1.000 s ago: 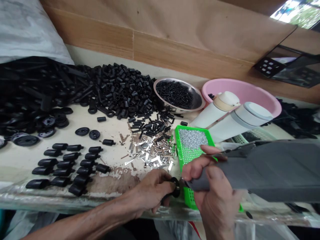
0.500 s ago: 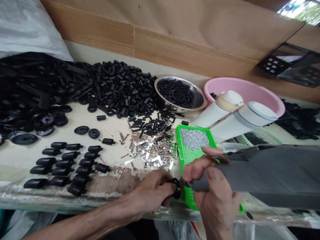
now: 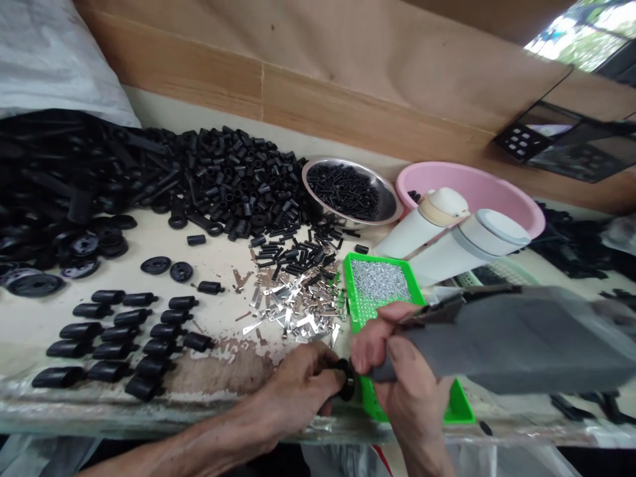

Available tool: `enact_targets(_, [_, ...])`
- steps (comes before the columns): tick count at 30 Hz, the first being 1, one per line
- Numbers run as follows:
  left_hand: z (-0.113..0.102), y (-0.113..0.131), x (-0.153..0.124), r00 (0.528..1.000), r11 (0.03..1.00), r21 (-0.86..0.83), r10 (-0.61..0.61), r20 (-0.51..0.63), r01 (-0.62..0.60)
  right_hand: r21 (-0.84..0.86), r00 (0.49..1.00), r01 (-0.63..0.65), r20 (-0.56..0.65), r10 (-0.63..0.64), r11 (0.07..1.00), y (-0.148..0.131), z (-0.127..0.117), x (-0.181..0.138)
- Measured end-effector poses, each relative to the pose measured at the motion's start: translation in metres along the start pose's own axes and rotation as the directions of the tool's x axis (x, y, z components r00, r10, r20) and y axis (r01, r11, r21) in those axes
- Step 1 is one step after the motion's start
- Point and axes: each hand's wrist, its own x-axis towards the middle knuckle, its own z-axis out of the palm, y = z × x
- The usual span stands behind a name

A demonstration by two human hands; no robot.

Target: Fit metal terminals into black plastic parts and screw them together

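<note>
My left hand [image 3: 311, 377] is closed on a small round black plastic part [image 3: 346, 381] at the table's front edge. Fingers and thumb partly cover that part. My right hand [image 3: 397, 361] wraps round the narrow end of a long, bulky grey hand tool [image 3: 507, 338], whose wide body stretches off to the right. The tool's tip is hidden behind my fingers, close against the black part. Beneath the tool lies a green perforated tray [image 3: 370, 397] with small silvery screws [image 3: 380, 279] at its far end. Loose flat metal strips [image 3: 303, 305] are scattered just beyond my left hand.
Black cylinders stand in rows [image 3: 114, 351] on the left. Behind them rise heaps of black parts [image 3: 243, 175]. A steel bowl [image 3: 390, 205], a pink basin [image 3: 497, 182] and two white bottles [image 3: 447, 258] occupy the back right. A black holder [image 3: 561, 142] hangs on the wall.
The whole view has shifted a little. The grey tool has tilted, its wide end now lower, and my right hand has come slightly closer to the black part. Both grips stay the same.
</note>
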Motion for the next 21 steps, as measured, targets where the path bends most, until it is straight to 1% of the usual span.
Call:
enact_targets(2, [0.0,0.0,0.0,0.999,1.0,0.007,-0.028,-0.017,0.028,0.004,0.997,-0.009,-0.074,0.009,1.0,-0.007,-0.005,0.012])
enact_targets(4, [0.0,-0.001,0.0,0.998,0.998,0.017,-0.055,-0.014,0.055,-0.019,0.98,0.043,-0.194,-0.046,0.999,-0.011,-0.012,0.024])
enact_targets(5, [0.0,-0.001,0.0,0.998,0.998,0.022,-0.06,-0.007,0.06,-0.055,0.967,0.076,-0.239,-0.087,0.996,-0.011,-0.016,0.03])
enact_targets(6, [0.0,-0.002,0.001,0.998,0.998,0.026,-0.063,-0.001,0.063,-0.091,0.959,0.1,-0.256,-0.121,0.991,-0.009,-0.02,0.034])
enact_targets(9, [-0.001,-0.004,0.002,0.998,0.997,0.043,-0.066,0.015,0.065,-0.179,0.962,0.082,-0.242,-0.124,0.98,0.003,-0.03,0.038])
enact_targets(13, [-0.001,-0.005,0.003,0.998,0.998,0.042,-0.049,0.034,0.048,-0.199,0.974,0.032,-0.212,-0.075,0.98,0.018,-0.033,0.033])
enact_targets(21, [0.0,0.007,0.0,0.993,0.992,0.06,-0.113,0.018,0.112,-0.213,0.973,0.015,-0.223,-0.064,0.977,0.022,-0.031,0.033])
